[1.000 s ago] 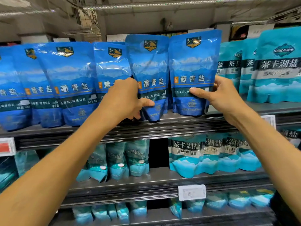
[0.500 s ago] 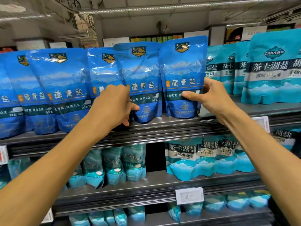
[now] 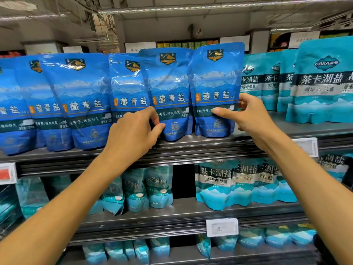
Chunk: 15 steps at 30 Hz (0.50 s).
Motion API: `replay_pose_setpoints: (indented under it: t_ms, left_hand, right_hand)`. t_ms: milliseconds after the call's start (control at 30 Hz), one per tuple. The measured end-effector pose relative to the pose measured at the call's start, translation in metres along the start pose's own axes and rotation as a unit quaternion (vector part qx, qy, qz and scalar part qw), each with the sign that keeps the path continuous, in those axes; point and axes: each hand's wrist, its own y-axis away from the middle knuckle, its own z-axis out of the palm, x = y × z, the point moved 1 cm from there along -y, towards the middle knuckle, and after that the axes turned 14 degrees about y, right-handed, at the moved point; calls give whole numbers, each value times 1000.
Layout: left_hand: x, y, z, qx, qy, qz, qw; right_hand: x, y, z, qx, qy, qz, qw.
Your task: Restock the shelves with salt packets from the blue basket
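Several dark blue salt packets stand upright in a row on the top shelf [image 3: 191, 148]. My right hand [image 3: 248, 115] grips the rightmost blue packet [image 3: 215, 83] at its lower right edge, thumb on the front. My left hand [image 3: 133, 134] pinches the lower left edge of the neighbouring blue packet [image 3: 170, 88], which leans slightly right. The blue basket is out of view.
Teal salt packets [image 3: 322, 83] stand to the right on the same shelf, with a bare strip of shelf beside my right hand. Lower shelves hold more teal packets [image 3: 219, 186]. Price tags [image 3: 221, 227] hang on the shelf edges.
The view has shifted so the shelf sits lower in frame. My left hand has slid from covering the packet's front to pinching its lower left edge. My right hand keeps its grip.
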Motion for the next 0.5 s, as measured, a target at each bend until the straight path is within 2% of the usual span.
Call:
replay_pose_setpoints:
  t_ms: [367,500]
  left_hand:
    - [-3,4,9,64,38,-55,996]
    - [-7,8,5,85,113,-79,987]
  right_hand:
    - [1,6,-3,78,31,51,995]
    - [-2,12,-5,117,28,53,991]
